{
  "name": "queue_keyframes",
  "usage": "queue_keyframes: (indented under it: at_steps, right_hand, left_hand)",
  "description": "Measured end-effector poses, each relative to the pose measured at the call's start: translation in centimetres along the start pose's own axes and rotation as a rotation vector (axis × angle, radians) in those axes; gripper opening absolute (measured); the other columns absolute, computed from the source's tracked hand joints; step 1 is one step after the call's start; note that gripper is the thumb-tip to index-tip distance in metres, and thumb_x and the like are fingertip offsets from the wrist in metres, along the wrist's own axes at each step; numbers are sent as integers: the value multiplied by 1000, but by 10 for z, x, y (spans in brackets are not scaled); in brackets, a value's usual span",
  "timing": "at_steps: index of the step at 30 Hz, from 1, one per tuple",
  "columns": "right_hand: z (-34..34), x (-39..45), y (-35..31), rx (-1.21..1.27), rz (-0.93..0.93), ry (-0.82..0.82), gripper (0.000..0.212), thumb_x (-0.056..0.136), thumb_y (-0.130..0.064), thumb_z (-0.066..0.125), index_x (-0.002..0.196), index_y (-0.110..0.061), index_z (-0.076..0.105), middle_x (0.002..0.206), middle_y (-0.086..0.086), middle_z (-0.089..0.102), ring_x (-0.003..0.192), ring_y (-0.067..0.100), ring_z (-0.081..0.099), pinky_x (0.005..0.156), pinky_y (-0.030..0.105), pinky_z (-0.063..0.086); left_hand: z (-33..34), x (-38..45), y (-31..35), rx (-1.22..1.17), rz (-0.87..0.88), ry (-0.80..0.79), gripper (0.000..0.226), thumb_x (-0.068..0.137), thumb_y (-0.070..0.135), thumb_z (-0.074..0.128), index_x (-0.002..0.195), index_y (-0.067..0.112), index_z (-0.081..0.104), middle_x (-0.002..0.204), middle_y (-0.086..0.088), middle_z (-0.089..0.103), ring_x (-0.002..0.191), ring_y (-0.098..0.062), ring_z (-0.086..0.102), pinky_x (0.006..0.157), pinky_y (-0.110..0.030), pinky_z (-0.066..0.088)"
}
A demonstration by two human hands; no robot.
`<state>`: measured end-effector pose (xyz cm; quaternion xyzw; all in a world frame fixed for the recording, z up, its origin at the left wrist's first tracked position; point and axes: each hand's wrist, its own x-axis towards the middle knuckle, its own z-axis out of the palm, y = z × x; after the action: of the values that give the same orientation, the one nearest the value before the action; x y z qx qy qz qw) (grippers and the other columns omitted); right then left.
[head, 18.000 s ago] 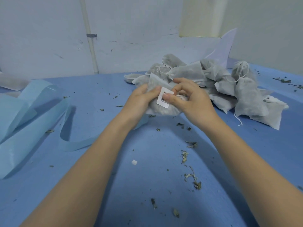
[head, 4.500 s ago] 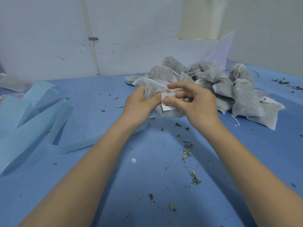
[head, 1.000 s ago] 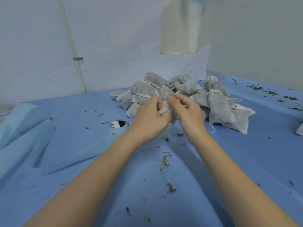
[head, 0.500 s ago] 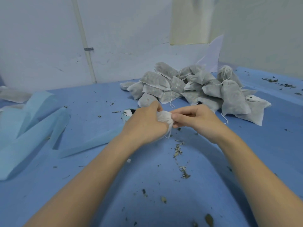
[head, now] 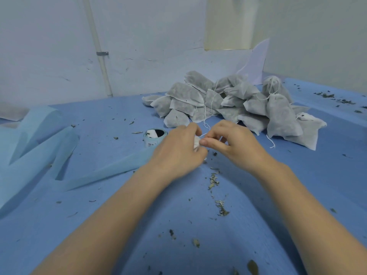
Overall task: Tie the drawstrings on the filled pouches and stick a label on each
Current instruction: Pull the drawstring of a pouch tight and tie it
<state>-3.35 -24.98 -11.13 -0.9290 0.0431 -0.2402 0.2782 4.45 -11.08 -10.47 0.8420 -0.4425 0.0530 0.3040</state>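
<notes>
**Desk:** Where's the pouch?

**Me:** I see a white pouch (head: 197, 142) low over the blue table (head: 258, 225), mostly hidden under the left hand (head: 178, 153). Only its gathered neck shows, between the two hands.

**Desk:** And the fingers?

**Me:** Left fingers are curled round the pouch, gripping it. The right hand (head: 232, 143) pinches the thin white drawstring (head: 203, 135) at the neck with thumb and forefinger, other fingers bent.

**Desk:** Around it?

**Me:** Just left of the left hand stands a roll of labels (head: 154, 137), its pale blue backing strip (head: 103, 171) trailing toward me. Behind the hands lies a heap of grey filled pouches (head: 234, 104), strings hanging loose. Dried leaf crumbs (head: 214, 179) are scattered between my forearms.
</notes>
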Motion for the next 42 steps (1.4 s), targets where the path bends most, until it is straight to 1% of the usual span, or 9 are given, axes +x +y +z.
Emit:
queue_keyframes:
  at_steps: [7,11,15,19,22,26,31,38,42]
  right_hand:
    - [4,-3,-4,549,209,62,31,94,-37,55,78,-14,68,84,4,67,87,23,62,89,36,48]
    - [10,1,-14,907,269,73,41,98,-26,51,59,-18,60,54,-7,48,53,10,52,67,24,52]
    - [7,-1,-15,761,370,33,43,93,-31,60,51,-26,66,48,-12,28,41,6,26,42,16,31]
    - [-2,0,-13,666,436,28,42,86,-38,66,48,-23,62,46,-14,28,41,7,22,38,15,21]
    - [-8,1,-8,750,525,58,46,86,-35,61,43,-22,51,47,-10,27,44,10,16,37,18,17]
    - [-11,2,-4,1142,584,20,41,87,-23,45,46,-19,48,46,-9,18,46,11,6,35,18,9]
    - [-5,2,-14,1542,502,-15,24,70,-12,45,65,-11,68,54,-9,8,46,9,4,31,16,9]
    - [8,3,-15,1396,439,-61,45,89,-2,29,112,-19,63,50,-9,23,49,9,8,33,15,13]
    - [12,2,-19,1059,396,-73,54,89,2,31,122,-29,61,53,-7,27,47,9,16,36,17,19]
  left_hand:
    - [-8,0,4,-148,-16,77,19,77,34,54,93,24,54,86,7,57,77,-5,52,65,-18,38]
    - [-12,1,7,-163,-28,37,14,87,18,51,93,19,64,75,9,65,72,-6,58,63,-15,41]
    - [-14,0,7,-266,-68,26,22,84,6,51,83,21,67,85,1,70,61,-7,65,63,-20,47]
    - [-16,-3,7,-300,-65,111,28,79,9,53,64,30,62,53,22,59,50,5,51,50,-9,36]
    - [-14,-3,6,-322,-76,111,18,79,34,61,62,28,61,52,14,55,59,-4,49,60,-23,40]
    - [-11,0,4,-281,-109,113,31,90,36,55,61,26,56,55,13,56,57,0,52,61,-17,40]
    - [-5,-2,10,-585,-207,152,14,93,22,53,80,21,59,66,8,64,48,-1,56,54,-10,43]
    - [1,-8,11,-771,-299,334,7,82,16,67,78,13,63,71,3,70,54,-7,61,61,-19,50]
    - [8,-8,10,-703,-301,343,14,83,30,68,77,17,68,74,8,69,63,-6,62,75,-31,54]
